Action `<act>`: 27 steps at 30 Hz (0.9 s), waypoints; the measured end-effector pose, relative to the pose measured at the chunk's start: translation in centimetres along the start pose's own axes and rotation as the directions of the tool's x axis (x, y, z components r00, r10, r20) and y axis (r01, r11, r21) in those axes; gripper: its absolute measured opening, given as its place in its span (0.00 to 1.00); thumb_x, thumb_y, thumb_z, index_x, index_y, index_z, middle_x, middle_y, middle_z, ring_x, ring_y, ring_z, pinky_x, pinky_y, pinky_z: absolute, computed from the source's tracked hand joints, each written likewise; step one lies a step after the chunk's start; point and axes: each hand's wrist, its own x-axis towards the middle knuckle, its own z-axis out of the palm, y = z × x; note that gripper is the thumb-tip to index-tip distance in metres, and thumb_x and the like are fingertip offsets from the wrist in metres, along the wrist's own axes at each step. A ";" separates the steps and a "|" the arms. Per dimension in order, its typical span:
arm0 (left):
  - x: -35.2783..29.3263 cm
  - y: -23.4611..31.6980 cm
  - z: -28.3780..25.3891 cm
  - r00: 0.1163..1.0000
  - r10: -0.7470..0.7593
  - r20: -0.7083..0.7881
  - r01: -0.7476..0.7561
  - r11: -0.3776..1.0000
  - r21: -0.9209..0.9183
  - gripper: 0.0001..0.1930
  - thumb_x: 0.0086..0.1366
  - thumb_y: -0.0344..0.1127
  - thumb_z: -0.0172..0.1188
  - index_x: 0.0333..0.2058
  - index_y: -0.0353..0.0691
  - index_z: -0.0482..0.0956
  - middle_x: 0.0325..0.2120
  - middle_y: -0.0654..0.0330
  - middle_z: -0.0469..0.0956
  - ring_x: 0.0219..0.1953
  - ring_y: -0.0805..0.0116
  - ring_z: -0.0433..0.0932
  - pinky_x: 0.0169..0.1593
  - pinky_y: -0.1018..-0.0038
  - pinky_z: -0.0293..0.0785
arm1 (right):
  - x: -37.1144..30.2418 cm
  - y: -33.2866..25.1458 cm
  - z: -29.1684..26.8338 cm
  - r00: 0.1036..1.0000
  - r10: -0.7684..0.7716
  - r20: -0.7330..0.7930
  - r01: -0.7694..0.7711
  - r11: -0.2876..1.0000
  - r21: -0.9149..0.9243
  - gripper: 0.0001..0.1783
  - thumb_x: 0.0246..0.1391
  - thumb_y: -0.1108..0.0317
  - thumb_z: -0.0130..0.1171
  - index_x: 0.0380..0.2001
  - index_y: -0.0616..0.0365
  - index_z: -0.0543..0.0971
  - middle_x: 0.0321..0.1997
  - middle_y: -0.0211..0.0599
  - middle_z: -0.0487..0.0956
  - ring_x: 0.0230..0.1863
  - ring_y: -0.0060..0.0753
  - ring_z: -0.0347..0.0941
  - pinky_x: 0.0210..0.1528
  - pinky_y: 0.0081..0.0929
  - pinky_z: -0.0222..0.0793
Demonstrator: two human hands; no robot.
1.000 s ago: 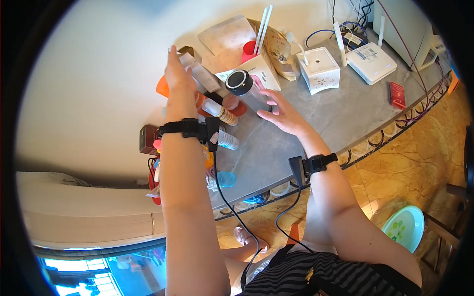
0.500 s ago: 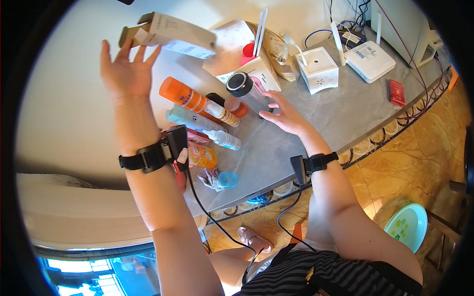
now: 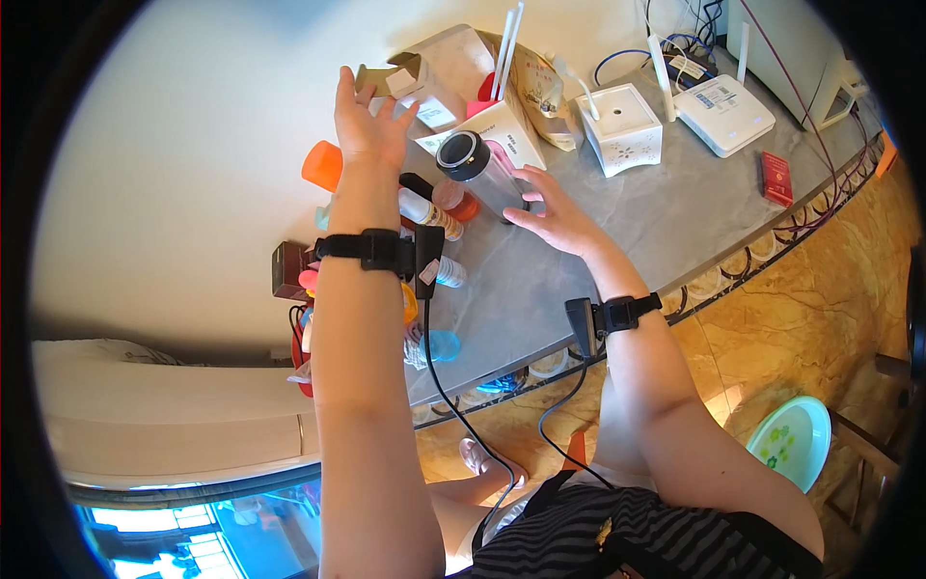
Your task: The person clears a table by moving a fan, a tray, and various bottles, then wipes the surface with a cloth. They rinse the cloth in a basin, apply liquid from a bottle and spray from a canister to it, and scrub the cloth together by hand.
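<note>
My left hand is raised at the back of the table, fingers spread and palm showing. Its fingertips are beside a small carton with open brown flaps, which overlaps a larger open white box; whether they touch the carton I cannot tell. A clear bottle with a black lid stands in front of that box. Against its right side is my right hand, thumb and fingers apart and not wrapped around it. My left forearm partly hides several bottles, among them an orange-capped one and a white spray bottle.
A jar with orange-red contents stands beside the clear bottle. To the right are a white cube-shaped holder, a white router and a red packet. A blue-lidded container sits by the front edge. A green basin is on the floor.
My left hand and the small carton have moved right, the carton now in front of the large white box. The clear bottle's top has shifted slightly left; my right hand has barely moved.
</note>
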 end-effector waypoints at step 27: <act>-5.0 -0.4 -9.2 0.938 -0.128 0.322 -0.340 -0.151 0.928 0.20 0.53 0.38 0.59 0.44 0.36 0.74 0.35 0.50 0.76 0.39 0.60 0.75 0.44 0.70 0.70 | 0.7 0.7 0.8 0.998 -0.056 -0.039 0.051 0.991 -0.121 0.33 0.48 0.53 0.59 0.54 0.57 0.62 0.58 0.44 0.60 0.47 0.43 0.70 0.46 0.31 0.68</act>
